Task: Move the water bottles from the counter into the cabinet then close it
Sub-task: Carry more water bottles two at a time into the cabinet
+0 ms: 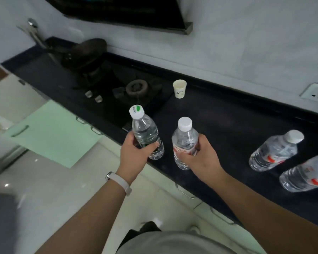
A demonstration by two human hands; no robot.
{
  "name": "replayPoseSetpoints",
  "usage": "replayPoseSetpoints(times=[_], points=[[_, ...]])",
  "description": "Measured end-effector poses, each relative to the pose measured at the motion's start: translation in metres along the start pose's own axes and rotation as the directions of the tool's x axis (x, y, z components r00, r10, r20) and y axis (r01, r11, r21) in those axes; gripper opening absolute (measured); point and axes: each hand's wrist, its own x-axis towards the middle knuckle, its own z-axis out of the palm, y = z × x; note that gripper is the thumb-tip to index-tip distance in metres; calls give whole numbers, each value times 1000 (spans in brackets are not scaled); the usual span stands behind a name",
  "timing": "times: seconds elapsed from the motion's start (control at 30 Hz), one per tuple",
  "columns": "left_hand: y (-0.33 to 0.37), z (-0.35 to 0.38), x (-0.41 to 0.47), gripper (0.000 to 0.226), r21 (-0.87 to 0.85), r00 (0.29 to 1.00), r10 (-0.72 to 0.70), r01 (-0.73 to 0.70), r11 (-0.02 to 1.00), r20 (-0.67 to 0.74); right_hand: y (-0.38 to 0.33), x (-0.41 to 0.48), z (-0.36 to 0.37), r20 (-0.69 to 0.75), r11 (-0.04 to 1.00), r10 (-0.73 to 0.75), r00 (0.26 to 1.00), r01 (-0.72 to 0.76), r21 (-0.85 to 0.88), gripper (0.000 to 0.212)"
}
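Presently both hands are wrapped around bottles over the front edge of the dark, glossy stone counter. The left hand is closed around the lower body of a clear plastic water bottle with a white cap bearing a green mark, fingers curled across its front; this bottle tilts toward eleven o'clock. A pale wristband circles the left wrist. Just beside it, at three o'clock, the right hand clasps a clear plastic water bottle with a plain white cap and a red-printed label, held close to upright. Whether either bottle's base touches the counter cannot be told.

Well apart toward three o'clock, two more clear plastic bottles with red labels stand on the counter: a white-capped one and, nearer the frame's edge at four o'clock, a blurred one whose cap is cut off.

At twelve o'clock from the hands a small white paper cup stands beside a black gas hob, with a dark frying pan on the far burner. At nine o'clock a pale green cabinet door swings open below the counter.
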Motion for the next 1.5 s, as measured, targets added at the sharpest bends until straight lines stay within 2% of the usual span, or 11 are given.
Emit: replayPoseSetpoints(times=[0.2, 0.37, 0.67, 0.93, 1.17, 1.5], points=[[-16, -61, -13, 51, 19, 989, -7, 10, 1000, -151, -15, -1, 49, 115, 995, -76, 990, 83, -61, 50], [-35, -129, -22, 48, -1, 967, -34, 35, 999, -252, -37, -13, 111, 224, 991, -111, 968, 125, -48, 46], [-77, -292, -40, 46, -72, 932, -54, 30, 997, -359, -76, -61, 264, 278, 981, -140, 950, 172, -93, 46], [-132, -438, -60, 48, -73, 887, -67, 37, 997, -458, -107, -102, 411, 396, 962, -209, 894, 261, -83, 45], [-173, -532, -94, 50, -110, 787, -131, 80, 991, -603, -135, -131, 511, 551, 935, -252, 796, 347, -73, 45], [-209, -614, -117, 48, -166, 632, -246, 184, 969, -735, -160, -132, 631, 723, 915, -239, 648, 399, -55, 48]])
